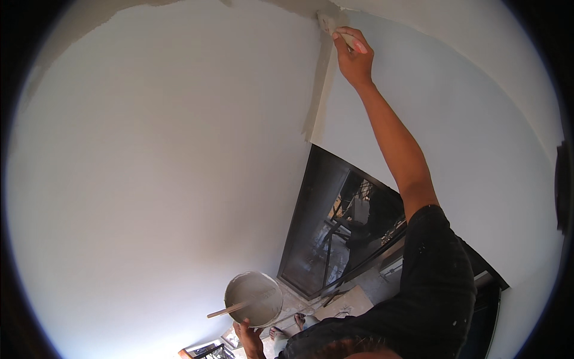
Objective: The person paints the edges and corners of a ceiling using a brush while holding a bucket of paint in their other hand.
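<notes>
High in the wall corner, my right hand is closed around the handle of a paintbrush with a reddish end. Its broad, pale, grey-smeared head touches the corner just below the ceiling. A grey coated strip runs down that corner. Low in the view, my left hand grips a round bucket at its near side. Thick grey coating lies inside the bucket. A flat wooden stick leans in it, sticking out over the left rim.
A broad pale wall fills the left side. Grey coating edges its top. Right of the corner, a dark-framed glass window shows reflections below my raised arm. My feet stand far below, near a light board.
</notes>
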A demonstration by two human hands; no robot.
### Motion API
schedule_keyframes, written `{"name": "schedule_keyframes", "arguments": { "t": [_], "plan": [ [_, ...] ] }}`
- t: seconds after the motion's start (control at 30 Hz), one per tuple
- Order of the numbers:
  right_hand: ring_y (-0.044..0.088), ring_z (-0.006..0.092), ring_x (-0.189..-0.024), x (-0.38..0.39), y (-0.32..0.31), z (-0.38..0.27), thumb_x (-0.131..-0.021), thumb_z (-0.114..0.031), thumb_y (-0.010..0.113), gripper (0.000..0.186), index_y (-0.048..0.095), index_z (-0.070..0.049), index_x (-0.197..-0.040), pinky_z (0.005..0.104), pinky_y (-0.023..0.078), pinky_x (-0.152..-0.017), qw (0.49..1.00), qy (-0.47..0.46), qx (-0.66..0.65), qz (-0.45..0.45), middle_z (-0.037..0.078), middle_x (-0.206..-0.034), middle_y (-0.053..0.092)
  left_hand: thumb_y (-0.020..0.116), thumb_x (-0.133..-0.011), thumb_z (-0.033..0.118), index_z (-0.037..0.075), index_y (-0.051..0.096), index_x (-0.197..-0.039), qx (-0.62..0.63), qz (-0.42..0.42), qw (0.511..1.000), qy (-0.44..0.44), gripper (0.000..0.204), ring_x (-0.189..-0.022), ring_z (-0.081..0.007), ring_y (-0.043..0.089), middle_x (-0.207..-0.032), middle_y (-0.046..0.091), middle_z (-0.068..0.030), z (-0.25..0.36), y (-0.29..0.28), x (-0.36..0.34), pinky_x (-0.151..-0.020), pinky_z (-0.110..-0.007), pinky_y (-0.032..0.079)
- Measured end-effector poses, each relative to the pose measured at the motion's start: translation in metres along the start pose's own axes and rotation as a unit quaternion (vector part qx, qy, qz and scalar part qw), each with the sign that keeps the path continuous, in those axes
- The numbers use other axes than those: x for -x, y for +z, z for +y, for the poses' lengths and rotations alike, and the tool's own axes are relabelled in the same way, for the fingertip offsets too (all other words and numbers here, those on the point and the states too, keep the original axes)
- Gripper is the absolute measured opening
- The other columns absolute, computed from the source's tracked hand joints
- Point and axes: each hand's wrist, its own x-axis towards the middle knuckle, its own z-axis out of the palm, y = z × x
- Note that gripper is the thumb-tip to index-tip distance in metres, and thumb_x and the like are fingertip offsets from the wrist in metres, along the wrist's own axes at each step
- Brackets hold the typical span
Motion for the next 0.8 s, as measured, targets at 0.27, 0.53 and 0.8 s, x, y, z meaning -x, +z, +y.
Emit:
{"name": "schedule_keyframes", "arguments": {
  "t": [0.27,0.53,0.8],
  "plan": [
    [0.068,0.0203,-0.102,0.036,-0.008,0.003,-0.092,0.001,0.07,0.021,0.072,-0.008,-0.111,0.0333,0.057,-0.087,0.997,-0.058,0.054,0.01,0.009,-0.115,0.07,0.068,-0.083,0.033,0.009,0.043,-0.129,-0.005,0.01,1.0,0.023,0.058,-0.112,-0.0358,0.061,-0.126,0.057,-0.0168,-0.005,0.012,0.004,-0.083,-0.053,0.055],
    [0.063,0.0277,-0.109,0.067,0.036,-0.048,-0.071,0.012,0.073,0.05,0.071,-0.014,-0.113,0.0355,0.059,-0.084,0.96,-0.277,0.043,-0.028,0.007,-0.131,0.061,0.067,-0.086,0.033,0.009,0.045,-0.132,-0.026,0.021,0.998,0.061,0.057,-0.115,-0.0361,0.06,-0.129,0.056,-0.0163,0.004,0.022,0.017,-0.086,-0.054,0.058],
    [0.062,0.0285,-0.113,0.077,0.049,-0.047,-0.072,0.016,0.07,0.051,0.072,-0.012,-0.114,0.0364,0.058,-0.084,0.96,-0.28,-0.024,0.002,0.009,-0.135,0.06,0.065,-0.086,0.033,0.011,0.044,-0.14,-0.019,0.049,0.995,0.085,0.061,-0.12,-0.0383,0.058,-0.135,0.053,-0.0158,-0.014,0.017,0.004,-0.09,-0.057,0.057]
  ]
}}
